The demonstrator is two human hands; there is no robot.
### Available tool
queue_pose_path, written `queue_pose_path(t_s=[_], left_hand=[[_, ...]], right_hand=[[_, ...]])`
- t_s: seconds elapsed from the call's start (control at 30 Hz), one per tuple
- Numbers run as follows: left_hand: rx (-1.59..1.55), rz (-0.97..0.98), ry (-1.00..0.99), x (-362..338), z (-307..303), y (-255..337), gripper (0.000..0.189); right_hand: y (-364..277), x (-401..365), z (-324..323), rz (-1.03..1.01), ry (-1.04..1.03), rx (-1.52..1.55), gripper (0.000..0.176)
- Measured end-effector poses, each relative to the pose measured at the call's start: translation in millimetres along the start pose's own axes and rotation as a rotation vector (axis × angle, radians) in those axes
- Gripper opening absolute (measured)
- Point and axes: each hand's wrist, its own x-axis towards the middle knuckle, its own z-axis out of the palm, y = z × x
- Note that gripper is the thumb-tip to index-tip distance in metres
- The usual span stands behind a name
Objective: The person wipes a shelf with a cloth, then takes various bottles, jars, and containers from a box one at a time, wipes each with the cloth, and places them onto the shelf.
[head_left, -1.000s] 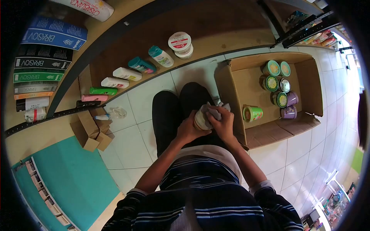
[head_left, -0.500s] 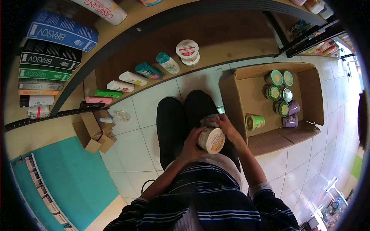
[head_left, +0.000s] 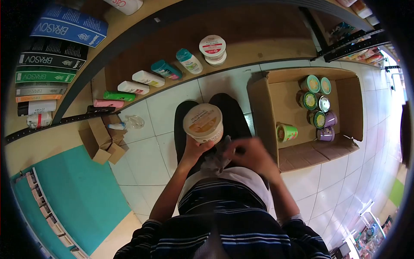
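A white tub with an orange label [head_left: 203,122] is held up over the lap by my left hand [head_left: 195,149], its lid facing the camera. My right hand [head_left: 253,157] is just right of the tub, bent at the fingers and slightly blurred, with a grey cloth [head_left: 216,161] pinched at its fingertips. The cloth hangs below the tub, above the lap, and does not clearly touch it.
A cardboard box [head_left: 284,157] on the tiled floor at the right holds several jars and tubs. On the low shelf [head_left: 250,58] ahead stand bottles and stacked white tubs [head_left: 212,48]. Small open cartons [head_left: 98,140] lie at the left.
The tub has moved up and left, closer to the camera, in my left hand. My right hand and the cloth have come away from it and dropped lower.
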Motion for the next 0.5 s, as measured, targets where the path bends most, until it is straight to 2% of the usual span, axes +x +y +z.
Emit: queue_pose_path(t_s=[0.03, 0.07, 0.13, 0.17, 0.23, 0.27, 0.33, 0.4, 0.43, 0.5], left_hand=[[0.009, -0.044, -0.058, 2.6, -1.1, -6.6, 0.070], [0.004, -0.048, -0.065, 4.8, 0.6, -11.8, 0.070], [0.092, -0.135, -0.205, 10.4, 7.7, -23.1, 0.069], [0.175, -0.135, -0.208, 11.0, 9.4, -31.4, 0.075], [0.139, -0.176, -0.212, 5.1, 18.9, -37.4, 0.077], [0.102, -0.224, -0.206, 1.7, 23.2, -37.9, 0.080], [0.148, -0.257, -0.217, 0.8, 24.2, -49.1, 0.084], [0.424, 0.174, -0.242, 4.0, 30.6, -59.2, 0.083], [0.426, 0.175, -0.246, 1.4, 32.3, -60.6, 0.083], [0.769, 0.139, -0.323, -3.6, 35.1, -62.2, 0.081]], right_hand=[[-8.5, -2.0, -16.1, 0.092, 0.138, -0.046, 0.053], [-13.0, -0.6, -26.9, 0.100, 0.143, -0.047, 0.053], [-18.1, 2.4, -41.7, -0.087, 0.423, -0.119, 0.057], [-13.9, 8.2, -39.5, -0.087, 0.431, -0.121, 0.057], [-5.9, 25.6, -31.6, -0.289, 0.177, -0.179, 0.071], [-7.5, 26.9, -34.4, -0.289, 0.182, -0.180, 0.071], [-15.6, 30.6, -41.2, -0.129, 0.029, -0.323, 0.074], [-0.3, 44.0, -60.1, -0.192, 0.091, -0.379, 0.076], [4.9, 52.8, -71.1, -0.252, 0.147, -0.434, 0.079], [-7.4, 72.6, -100.9, -0.096, 0.466, -0.344, 0.081]])
